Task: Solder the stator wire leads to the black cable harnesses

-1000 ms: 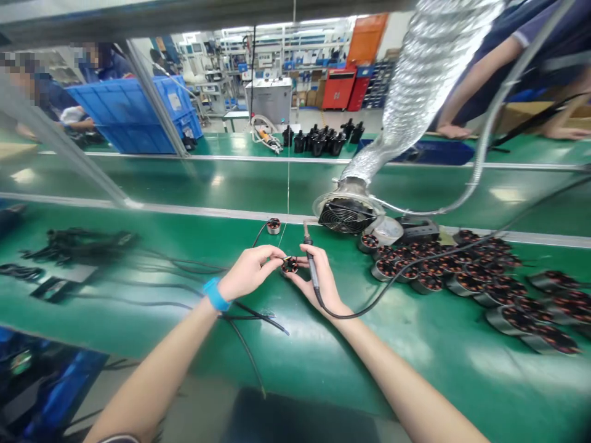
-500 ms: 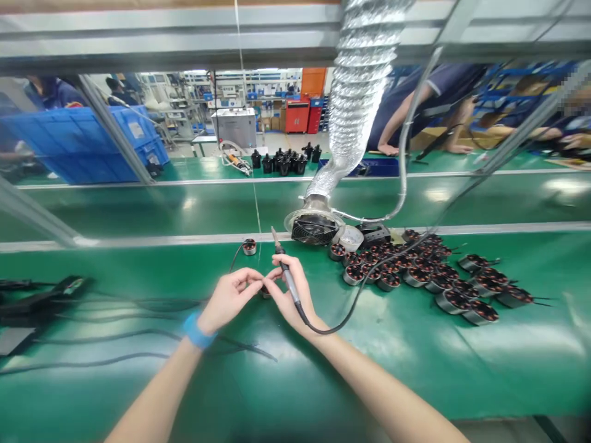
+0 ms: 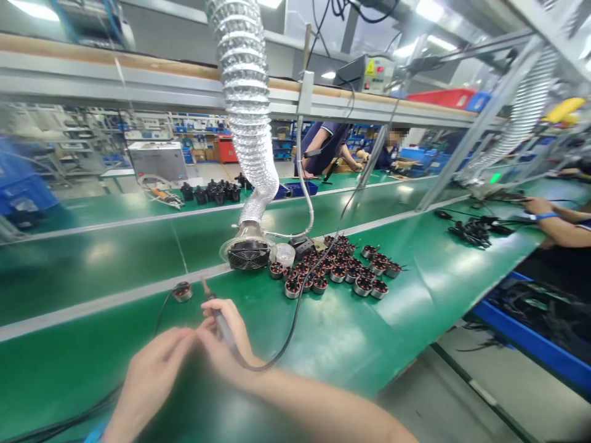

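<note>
My right hand [image 3: 228, 341] holds a soldering iron [image 3: 223, 327] between thumb and fingers, its tip pointing up and away from me. The cord loops from the handle over my forearm and off to the right. My left hand [image 3: 154, 369] is closed in a pinch, its fingertips meeting those of the right hand. Blur and the fingers hide whatever lies between them. Just beyond the hands, a small round motor part [image 3: 183, 292] with copper windings sits on the green bench mat, a dark cable beside it.
Several similar motor parts [image 3: 338, 272] cluster right of a fume extractor fan [image 3: 249, 255] on a silver duct [image 3: 244, 92]. A white cup [image 3: 285, 255] stands beside the fan. Dark cables [image 3: 69, 418] lie at lower left. At right, a co-worker's hands [image 3: 538, 208] are near black cables [image 3: 471, 232].
The view has swung to the right and tilted up, bringing a co-worker and the bench's right edge into sight. My hands stay together, with the soldering iron still in the right one.
</note>
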`<state>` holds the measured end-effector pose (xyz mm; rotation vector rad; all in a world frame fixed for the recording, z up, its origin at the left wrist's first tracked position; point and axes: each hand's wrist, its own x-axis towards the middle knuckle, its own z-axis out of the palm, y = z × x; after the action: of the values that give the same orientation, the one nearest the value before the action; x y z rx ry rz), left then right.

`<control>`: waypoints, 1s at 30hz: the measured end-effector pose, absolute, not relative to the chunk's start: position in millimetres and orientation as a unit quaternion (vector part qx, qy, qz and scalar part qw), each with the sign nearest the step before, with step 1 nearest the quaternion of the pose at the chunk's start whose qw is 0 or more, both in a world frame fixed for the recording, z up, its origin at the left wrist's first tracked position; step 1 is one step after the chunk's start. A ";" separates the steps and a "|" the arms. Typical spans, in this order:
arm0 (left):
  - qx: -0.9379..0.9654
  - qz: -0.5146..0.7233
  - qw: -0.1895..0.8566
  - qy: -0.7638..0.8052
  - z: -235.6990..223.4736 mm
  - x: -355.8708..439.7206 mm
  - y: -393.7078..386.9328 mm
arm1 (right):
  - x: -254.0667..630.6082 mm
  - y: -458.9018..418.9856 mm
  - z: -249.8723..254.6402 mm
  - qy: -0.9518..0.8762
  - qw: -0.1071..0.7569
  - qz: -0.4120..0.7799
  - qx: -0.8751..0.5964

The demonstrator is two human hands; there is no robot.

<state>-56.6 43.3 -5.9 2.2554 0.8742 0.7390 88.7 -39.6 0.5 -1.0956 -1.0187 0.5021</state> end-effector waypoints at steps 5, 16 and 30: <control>0.798 0.285 0.370 0.381 -9.2 -56.1 48.7 | 80.4 -36.1 -5.0 -0.422 0.714 0.209 -0.518; 0.708 0.334 0.483 0.392 5.2 -43.6 34.1 | 71.1 -36.7 -10.3 -0.440 0.701 0.166 -0.535; 0.707 0.285 0.540 0.357 14.0 -37.5 31.8 | 82.3 -36.1 -2.1 -0.525 0.640 0.112 -0.550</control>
<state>-37.5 31.8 14.0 1.6795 0.8485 0.6778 82.3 -36.1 -2.1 -1.2545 -1.1969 0.2552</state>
